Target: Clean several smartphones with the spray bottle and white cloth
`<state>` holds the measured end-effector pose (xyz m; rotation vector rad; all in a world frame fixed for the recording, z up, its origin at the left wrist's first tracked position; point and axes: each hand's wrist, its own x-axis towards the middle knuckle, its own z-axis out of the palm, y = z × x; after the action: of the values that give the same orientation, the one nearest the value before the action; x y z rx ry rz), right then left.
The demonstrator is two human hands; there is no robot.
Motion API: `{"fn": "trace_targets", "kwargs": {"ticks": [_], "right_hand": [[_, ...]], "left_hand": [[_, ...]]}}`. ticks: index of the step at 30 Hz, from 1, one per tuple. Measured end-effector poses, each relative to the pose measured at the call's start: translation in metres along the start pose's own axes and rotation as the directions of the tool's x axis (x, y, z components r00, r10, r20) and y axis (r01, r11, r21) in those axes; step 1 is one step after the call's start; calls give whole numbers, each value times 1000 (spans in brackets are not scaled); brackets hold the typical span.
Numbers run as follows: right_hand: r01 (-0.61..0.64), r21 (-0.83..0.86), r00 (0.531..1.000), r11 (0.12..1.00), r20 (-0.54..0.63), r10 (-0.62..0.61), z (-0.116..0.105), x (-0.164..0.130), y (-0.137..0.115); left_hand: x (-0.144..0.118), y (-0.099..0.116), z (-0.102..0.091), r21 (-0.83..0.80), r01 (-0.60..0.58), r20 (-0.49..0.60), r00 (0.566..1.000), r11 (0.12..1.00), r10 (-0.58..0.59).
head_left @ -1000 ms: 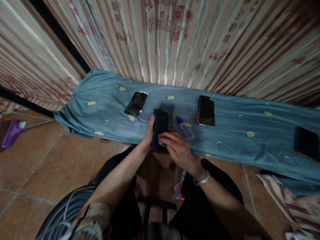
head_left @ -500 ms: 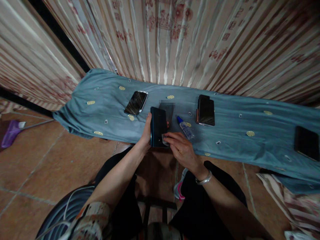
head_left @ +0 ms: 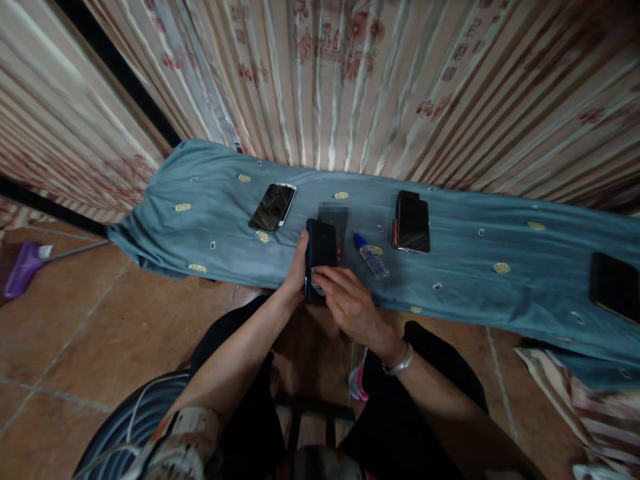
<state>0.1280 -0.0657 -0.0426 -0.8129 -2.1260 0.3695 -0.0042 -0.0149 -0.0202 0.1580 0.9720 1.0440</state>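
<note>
Head view: you have 5 phones in sight, plus 1 small bottle. Your left hand (head_left: 299, 267) is clenched around the edge of a dark phone (head_left: 320, 250), held upright-ish over the near edge of the counter (head_left: 210, 220). Your right hand (head_left: 350, 308) presses a small pale pad (head_left: 316, 285) on the lower part of its screen with the fingertips; whether the pad is pinched or only pushed you cannot tell.

On the counter: white-rimmed phone (head_left: 273, 207) to the left, a blurred phone (head_left: 335, 219) just behind the held one, black phone (head_left: 412, 223) to the right, and 1 more phone (head_left: 614, 287) far right. The bottle (head_left: 371, 255), clear w/ blue cap, lies beside your right hand.

Vs. 0.5 s ago: the held phone sits a bit lower and your right fingers moved left across the glass.

Cloth on the counter is teal, soft, wrinkled, w/ yellow oval marks. Phones are flat, glossy rectangles.
</note>
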Motion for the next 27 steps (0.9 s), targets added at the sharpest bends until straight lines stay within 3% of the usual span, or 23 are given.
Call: {"fn": "trace_targets", "kwargs": {"ticks": [4,10,17,27], "right_hand": [[-48,-60,999,997,4,48,1,4,10],[-145,-73,989,987,-27,144,2,12,31],[-179,-63,983,982,-56,176,3,18,41],[-192,-83,978,978,-102,184,3,17,59]], "left_hand": [[0,-10,1,-100,62,17,998,993,-60],[3,-22,6,-169,-20,62,998,985,31],[6,-28,6,-125,-162,-7,987,979,163],[-4,-17,11,-117,-93,47,994,989,99]]}}
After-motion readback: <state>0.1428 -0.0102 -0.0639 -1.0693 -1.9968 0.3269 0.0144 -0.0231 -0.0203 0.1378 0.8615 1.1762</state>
